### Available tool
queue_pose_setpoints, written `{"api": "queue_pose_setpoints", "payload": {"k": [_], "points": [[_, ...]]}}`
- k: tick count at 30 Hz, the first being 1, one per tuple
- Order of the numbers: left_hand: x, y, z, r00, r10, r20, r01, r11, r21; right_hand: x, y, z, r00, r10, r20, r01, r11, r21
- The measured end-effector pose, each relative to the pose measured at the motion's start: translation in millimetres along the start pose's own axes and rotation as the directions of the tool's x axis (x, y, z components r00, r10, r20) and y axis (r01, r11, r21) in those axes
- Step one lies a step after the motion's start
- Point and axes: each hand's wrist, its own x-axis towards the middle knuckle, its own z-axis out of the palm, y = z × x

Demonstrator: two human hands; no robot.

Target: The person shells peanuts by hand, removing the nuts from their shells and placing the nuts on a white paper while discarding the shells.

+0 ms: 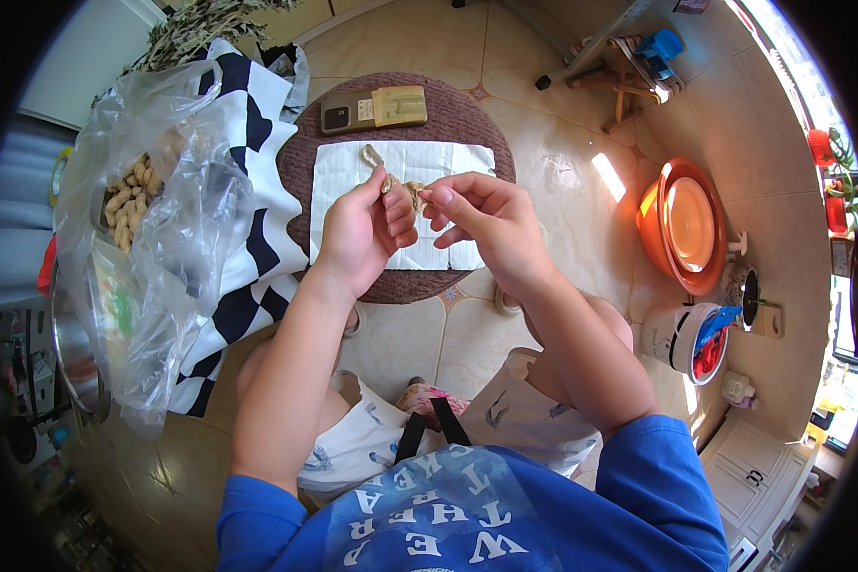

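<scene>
Fingers of the right hand (494,225) come together at the thumb and forefinger, clamped on a small brown peanut piece (414,194) that sits in the narrow gap between the two hands. Just left of it, the left hand (364,231) has its fingers curled inward and its thumb raised, with another bit of shell (388,183) at the thumb's tip (whether they grip it, I cannot tell). Right beyond that thumb, a longer peanut (373,155) shows over the white paper sheet (338,205), which spreads beneath all the fingers. Under the sheet is a round brown-covered table (300,186). Past the sheet, farther out from the fingertips, lies a dark phone (347,113) with a yellowish packet (398,106) against it. Well to the fingers' left, a black-and-white checked cloth (262,164) hangs in folds, and beyond it a clear plastic bag (186,181) surrounds a heap of peanuts (127,205). Well to their right are orange basins (654,221), nested, and a white bucket (664,334).
</scene>
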Motion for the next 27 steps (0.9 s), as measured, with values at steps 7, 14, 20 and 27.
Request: {"api": "queue_pose_setpoints", "payload": {"k": [7,14,20,27], "points": [[2.7,-3.0,-1.8,0.997,-0.034,-0.076,0.043,0.992,0.122,0.4,0.5,-1.4,0.999,0.022,-0.043,-0.023,1.000,-0.017],[-9.2,-4.6,10.4,0.969,0.240,-0.064,-0.181,0.858,0.481,2.8,3.5,-2.0,0.992,0.022,-0.121,-0.022,1.000,0.003],[-10.3,-5.9,17.5,0.886,0.463,0.015,-0.408,0.764,0.499,1.2,8.0,5.5,0.989,-0.027,-0.144,0.028,1.000,0.006],[-13.9,-9.7,15.6,0.860,0.508,0.050,-0.462,0.733,0.500,-3.7,9.0,7.8,0.983,-0.124,-0.137,0.127,0.992,0.017]]}}
